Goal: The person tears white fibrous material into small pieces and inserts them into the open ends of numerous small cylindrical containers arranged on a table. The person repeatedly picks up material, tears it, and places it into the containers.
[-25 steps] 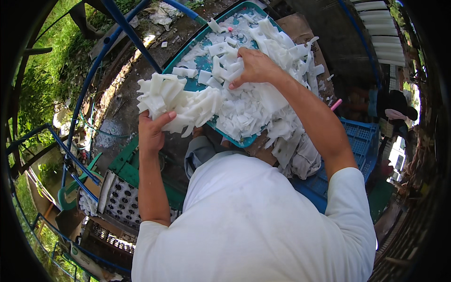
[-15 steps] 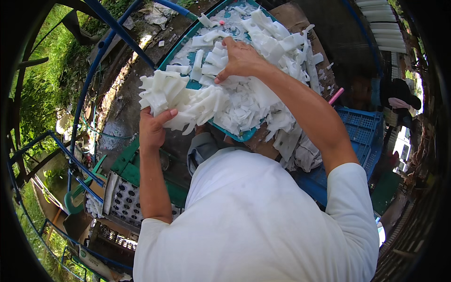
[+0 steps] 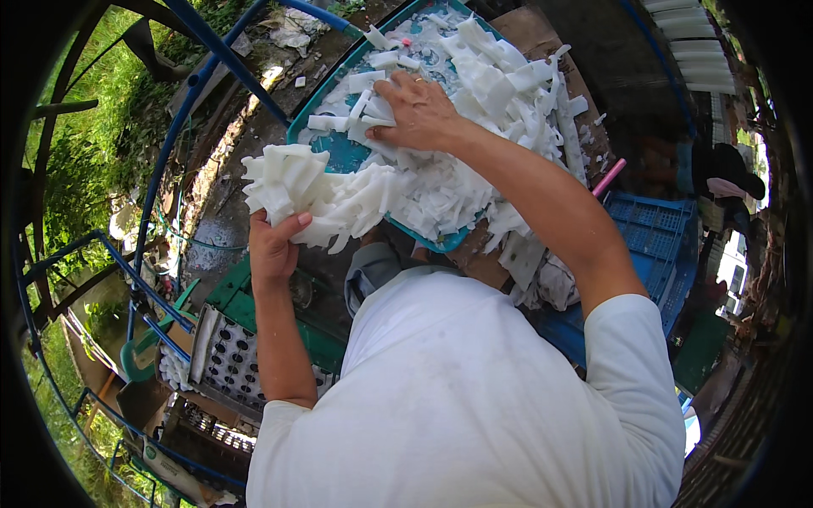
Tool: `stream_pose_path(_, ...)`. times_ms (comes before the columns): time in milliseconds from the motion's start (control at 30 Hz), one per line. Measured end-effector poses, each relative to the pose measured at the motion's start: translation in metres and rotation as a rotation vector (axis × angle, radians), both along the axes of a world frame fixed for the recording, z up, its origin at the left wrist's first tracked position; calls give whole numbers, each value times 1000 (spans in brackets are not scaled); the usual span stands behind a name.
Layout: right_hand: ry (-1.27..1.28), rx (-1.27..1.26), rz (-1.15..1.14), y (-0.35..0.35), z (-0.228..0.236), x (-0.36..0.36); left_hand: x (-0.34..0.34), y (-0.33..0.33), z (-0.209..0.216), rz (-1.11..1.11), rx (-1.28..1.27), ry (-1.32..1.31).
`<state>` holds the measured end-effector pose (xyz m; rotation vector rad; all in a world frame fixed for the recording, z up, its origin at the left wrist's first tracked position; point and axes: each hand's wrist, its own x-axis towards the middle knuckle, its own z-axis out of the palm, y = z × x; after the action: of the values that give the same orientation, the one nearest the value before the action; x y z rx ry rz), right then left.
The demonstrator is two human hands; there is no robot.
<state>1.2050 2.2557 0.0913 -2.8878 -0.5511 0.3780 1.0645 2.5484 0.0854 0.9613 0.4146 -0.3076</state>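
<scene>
In my left hand [image 3: 274, 248] I hold a bulky clump of white, waxy-looking pieces [image 3: 292, 178]. My thumb presses on its near side, and the fingers under it are mostly hidden. The clump sits at the left side of a teal tray [image 3: 345, 152] heaped with similar white strips, blocks and flakes [image 3: 500, 76]. Over the middle of the tray, my right hand [image 3: 421, 110] curls down on several short white blocks [image 3: 378, 110], which lie between its thumb and fingers. A ring shows on one finger.
Blue metal bars [image 3: 224, 55] cross at the left. A green-framed metal piece with rows of round holes [image 3: 227, 351] stands beside my left forearm. Blue plastic crates [image 3: 648, 241] and a pink rod [image 3: 608, 178] are at the right. A pale crumpled cloth [image 3: 556, 284] lies below the tray.
My right hand has moved slightly left and closed further over the blocks. More teal tray bottom shows beside it. My left hand and its clump have shifted slightly left.
</scene>
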Motion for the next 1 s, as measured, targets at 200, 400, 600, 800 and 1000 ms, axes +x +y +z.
stream_pose_path(200,274,-27,29,-2,28,16,-3,13,0,6,24,-22)
stream_pose_path(400,291,47,231,-12,35,35,-11,20,1,68,20,-9)
stream_pose_path(600,176,-38,323,26,24,25,-12,24,-2,46,37,1)
stream_pose_path(800,223,33,182,10,30,31,-8,17,5,13,-9,55)
stream_pose_path(1000,750,570,-174,-16,69,51,9,-13,7,-11,-75,79)
